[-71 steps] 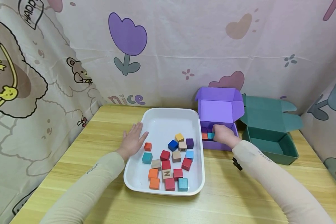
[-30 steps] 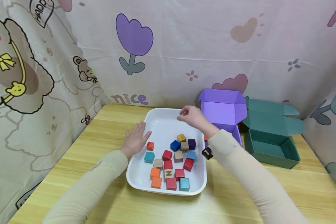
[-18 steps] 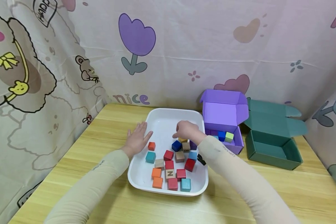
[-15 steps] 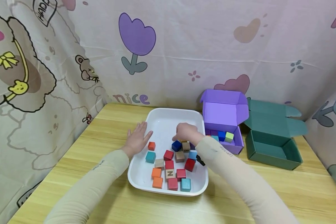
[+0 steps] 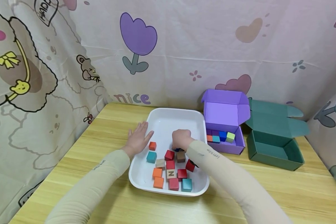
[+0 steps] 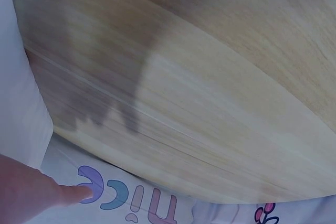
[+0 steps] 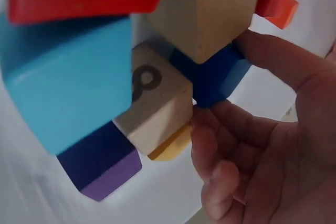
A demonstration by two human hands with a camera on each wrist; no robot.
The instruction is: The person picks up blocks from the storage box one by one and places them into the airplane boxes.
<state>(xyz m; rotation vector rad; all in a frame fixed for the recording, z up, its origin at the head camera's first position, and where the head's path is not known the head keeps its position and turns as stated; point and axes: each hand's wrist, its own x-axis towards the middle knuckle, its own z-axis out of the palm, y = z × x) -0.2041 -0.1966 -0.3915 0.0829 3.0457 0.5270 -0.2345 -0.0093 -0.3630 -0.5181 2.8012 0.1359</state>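
My left hand (image 5: 137, 140) rests with straight fingers on the left rim of a white tray (image 5: 163, 124). One of its fingers (image 6: 37, 190) shows in the left wrist view. Over the tray, my right hand (image 5: 182, 139) pinches a dark blue cube (image 7: 223, 74) between thumb and fingertips. That cube still sits among its neighbours: a wooden cube marked 8 (image 7: 157, 95), a yellow cube (image 7: 172, 145), a purple cube (image 7: 102, 163) and a light blue cube (image 7: 68, 85). From the head, the hand and sleeve hide most of these.
Several red, orange, teal and wooden cubes, including a red cube (image 5: 173, 184), lie in the tray's near half. At the right stands an open purple box (image 5: 225, 148) with several cubes inside. Beyond it is an open green box (image 5: 274, 152). A patterned cloth (image 5: 179, 37) hangs behind the table.
My right hand left the purple box, crossed to the tray's far part and came down onto the dark blue cube. My left hand stayed on the rim. The view shifted slightly.
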